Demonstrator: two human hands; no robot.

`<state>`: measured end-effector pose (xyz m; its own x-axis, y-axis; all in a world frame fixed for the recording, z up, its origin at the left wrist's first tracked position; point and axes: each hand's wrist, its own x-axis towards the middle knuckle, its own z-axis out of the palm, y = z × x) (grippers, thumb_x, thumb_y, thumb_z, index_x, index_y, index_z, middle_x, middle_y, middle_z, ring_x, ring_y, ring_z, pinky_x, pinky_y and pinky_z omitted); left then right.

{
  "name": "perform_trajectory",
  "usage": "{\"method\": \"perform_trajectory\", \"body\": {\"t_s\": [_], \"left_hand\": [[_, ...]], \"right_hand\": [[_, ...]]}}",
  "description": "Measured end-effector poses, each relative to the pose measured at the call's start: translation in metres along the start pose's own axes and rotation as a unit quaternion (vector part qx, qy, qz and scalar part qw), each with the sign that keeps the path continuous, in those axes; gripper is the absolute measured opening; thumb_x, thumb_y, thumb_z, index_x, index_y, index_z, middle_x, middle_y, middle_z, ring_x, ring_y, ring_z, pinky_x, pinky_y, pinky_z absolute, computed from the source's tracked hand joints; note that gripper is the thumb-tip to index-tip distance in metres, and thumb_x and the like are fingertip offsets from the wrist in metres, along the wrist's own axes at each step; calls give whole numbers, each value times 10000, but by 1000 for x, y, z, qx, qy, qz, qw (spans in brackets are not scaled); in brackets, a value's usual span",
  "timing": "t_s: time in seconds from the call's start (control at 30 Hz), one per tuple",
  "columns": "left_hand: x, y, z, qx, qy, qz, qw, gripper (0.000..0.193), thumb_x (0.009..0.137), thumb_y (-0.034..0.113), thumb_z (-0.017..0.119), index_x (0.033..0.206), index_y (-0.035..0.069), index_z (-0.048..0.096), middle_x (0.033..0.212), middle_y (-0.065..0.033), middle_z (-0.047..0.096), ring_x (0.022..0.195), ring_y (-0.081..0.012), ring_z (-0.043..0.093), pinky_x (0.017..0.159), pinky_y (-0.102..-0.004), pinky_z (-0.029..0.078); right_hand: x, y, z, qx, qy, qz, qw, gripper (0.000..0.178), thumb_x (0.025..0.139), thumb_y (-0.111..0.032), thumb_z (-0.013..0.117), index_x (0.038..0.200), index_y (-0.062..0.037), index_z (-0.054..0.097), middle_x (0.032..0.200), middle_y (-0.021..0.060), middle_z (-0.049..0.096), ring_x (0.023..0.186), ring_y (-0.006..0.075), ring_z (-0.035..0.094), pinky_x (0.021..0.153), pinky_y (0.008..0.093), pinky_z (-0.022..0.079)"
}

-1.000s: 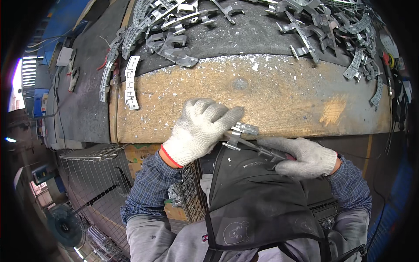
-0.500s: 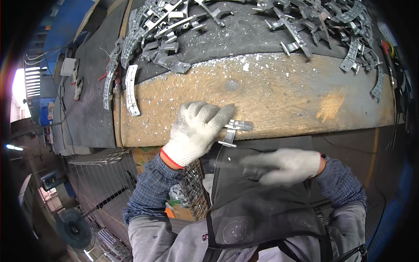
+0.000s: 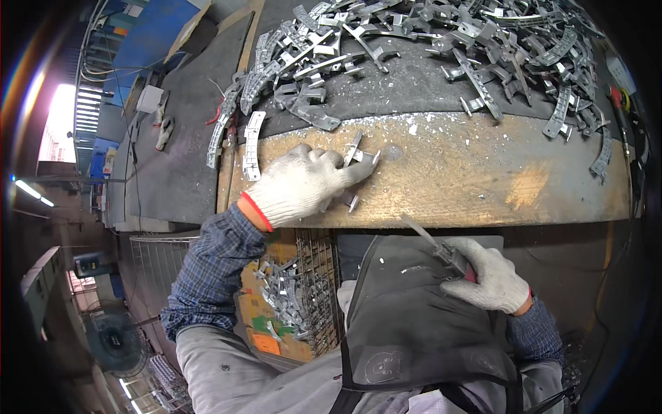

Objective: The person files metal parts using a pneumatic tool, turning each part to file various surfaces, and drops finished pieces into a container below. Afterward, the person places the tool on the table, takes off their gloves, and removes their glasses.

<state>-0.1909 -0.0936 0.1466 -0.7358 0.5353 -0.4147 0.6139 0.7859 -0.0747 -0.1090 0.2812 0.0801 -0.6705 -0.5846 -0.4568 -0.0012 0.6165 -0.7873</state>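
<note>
Wooden board (image 3: pixel 441 186) speckled with pale flakes (image 3: pixel 412 129) runs along the front, gray metal parts (image 3: pixel 552 52) heaped on the dark mat (image 3: pixel 410 90) behind; the gloved left hand (image 3: pixel 296 181) holds a metal bracket (image 3: pixel 354 148) over the wood, and the gloved right hand (image 3: pixel 493 279), over the black apron (image 3: pixel 414 303), grips a thin-bladed tool (image 3: pixel 449 258)

Two gloved hands (image 3: pixel 298 185) — one bladed tool (image 3: pixel 452 259) — dozens of metal parts (image 3: pixel 477 84).

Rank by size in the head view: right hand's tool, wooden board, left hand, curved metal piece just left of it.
1. Wooden board
2. Left hand
3. Tool and curved metal piece: too alike to rank; the right hand partly hides the tool.
</note>
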Motion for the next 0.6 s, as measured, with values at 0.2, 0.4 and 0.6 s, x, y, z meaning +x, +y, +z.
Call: {"method": "perform_trajectory", "body": {"t_s": [0.2,0.4,0.6], "left_hand": [[1,-4,0,70,48,73,994,486,969,282,728,1434,157,657,1124,-122,743,1017,-339,759,919,-472,617],[12,39,27,85,117,-16,989,449,943,311,744,1373,199,680,967,-45,734,903,-263,757,805,-445,619],[5,60,47,-56,239,-102,964,609,810,301,911,1381,234,711,1379,-116,623,1321,-399,580,1100,-586,477]], "right_hand": [[-7,6,13,6,109,-22,994,794,903,-455,876,1559,-127,573,1277,212,780,1177,448,753,985,491,611],[-25,4,-4,-64,72,5,995,820,928,-492,842,1593,-111,549,1278,215,775,1172,445,749,968,496,616],[-13,0,-6,-146,44,-69,986,870,943,-592,794,1622,-116,529,1131,177,790,1014,417,779,880,503,627]]}}
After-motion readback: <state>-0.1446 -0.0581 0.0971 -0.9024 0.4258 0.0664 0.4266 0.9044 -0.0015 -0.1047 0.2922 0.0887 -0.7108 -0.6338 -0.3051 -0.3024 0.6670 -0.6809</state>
